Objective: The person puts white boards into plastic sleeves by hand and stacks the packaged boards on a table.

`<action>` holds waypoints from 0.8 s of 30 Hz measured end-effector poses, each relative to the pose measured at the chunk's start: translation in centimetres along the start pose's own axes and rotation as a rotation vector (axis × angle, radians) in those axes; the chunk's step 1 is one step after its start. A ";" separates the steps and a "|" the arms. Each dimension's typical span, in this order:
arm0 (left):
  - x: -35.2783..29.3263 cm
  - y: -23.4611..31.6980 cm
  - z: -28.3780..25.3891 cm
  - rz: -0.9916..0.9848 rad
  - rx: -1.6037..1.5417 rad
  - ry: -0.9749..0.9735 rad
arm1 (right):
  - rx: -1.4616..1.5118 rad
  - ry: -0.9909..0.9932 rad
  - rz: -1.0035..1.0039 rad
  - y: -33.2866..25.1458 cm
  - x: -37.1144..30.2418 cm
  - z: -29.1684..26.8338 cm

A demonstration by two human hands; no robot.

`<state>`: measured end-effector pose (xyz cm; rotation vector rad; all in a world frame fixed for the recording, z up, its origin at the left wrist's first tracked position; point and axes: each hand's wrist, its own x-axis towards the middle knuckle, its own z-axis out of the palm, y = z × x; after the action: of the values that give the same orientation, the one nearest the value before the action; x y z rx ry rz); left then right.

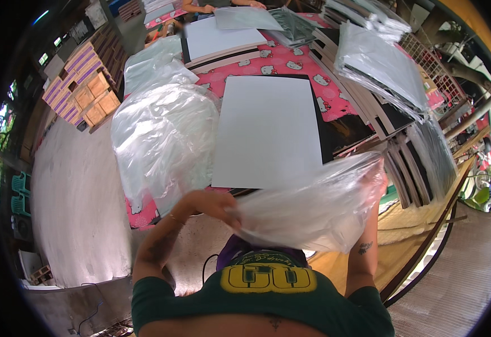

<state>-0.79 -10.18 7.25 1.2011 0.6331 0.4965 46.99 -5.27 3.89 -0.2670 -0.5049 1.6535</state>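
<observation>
A clear plastic bag (313, 208) is stretched between my two hands, in front of my chest at the table's near edge. My left hand (223, 209) is closed on the bag's left end. At the raised right end is my right hand (374, 178), seen through the film; whether it is inside the bag or behind it I cannot tell. Just beyond the bag lies a large white sheet (268, 129) on a black board (323, 126), whose dark edge shows along the top and right. A heap of clear plastic bags (164, 135) lies to its left.
A pink patterned cloth (284, 63) covers the table. Plastic-wrapped boards (380, 70) are stacked at the right, with more standing below. Across the table, another person's hands (207, 9) handle a sheet (248, 18) over a white board stack (220, 38). Boxes (91, 78) stand at the far left.
</observation>
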 end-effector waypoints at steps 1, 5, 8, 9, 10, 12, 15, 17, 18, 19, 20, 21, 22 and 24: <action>-0.5 0.5 -0.1 -0.046 0.161 0.046 | -0.037 0.163 0.006 0.2 -0.5 0.4; 1.1 4.4 6.1 0.534 -0.529 0.256 | -0.581 0.161 0.203 2.2 -3.0 0.4; 1.8 2.4 7.5 0.470 -0.446 0.426 | -0.471 0.146 0.378 3.3 -1.6 0.9; 1.7 2.1 7.3 0.409 -0.347 0.465 | -0.492 0.037 0.433 2.2 -0.9 -0.7; 0.9 2.4 6.0 0.381 -0.256 0.488 | -0.510 -0.064 0.486 0.3 -0.3 -3.9; 0.7 5.1 6.0 0.433 -0.052 0.494 | -0.347 -0.176 0.425 -0.3 1.1 -2.8; 2.7 11.5 8.9 0.201 0.284 0.353 | -0.899 -0.171 0.083 2.2 2.8 7.5; 5.8 12.4 9.9 0.184 0.255 0.240 | -1.170 -0.611 0.370 3.9 4.3 9.5; 6.6 13.0 9.9 0.177 0.250 0.181 | -1.252 -0.929 0.630 4.3 4.9 9.7; 6.8 12.1 8.6 0.092 0.391 0.004 | -0.954 -0.803 0.598 3.3 5.3 7.8; 6.5 10.3 6.2 0.006 0.536 -0.165 | -0.661 -0.683 0.557 1.5 6.1 4.9; 4.7 8.3 4.0 -0.094 0.656 -0.298 | -0.568 -0.335 0.481 2.3 5.0 9.0; 3.4 7.5 3.0 -0.047 0.635 -0.257 | -0.490 0.001 0.332 2.1 3.5 13.2; 3.0 6.9 2.7 0.065 0.621 -0.257 | -0.469 -0.289 0.530 -0.8 4.5 1.6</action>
<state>3.08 -8.03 13.93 1.8432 0.5409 0.1891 46.26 -1.03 6.20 -0.5450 -1.1181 2.0853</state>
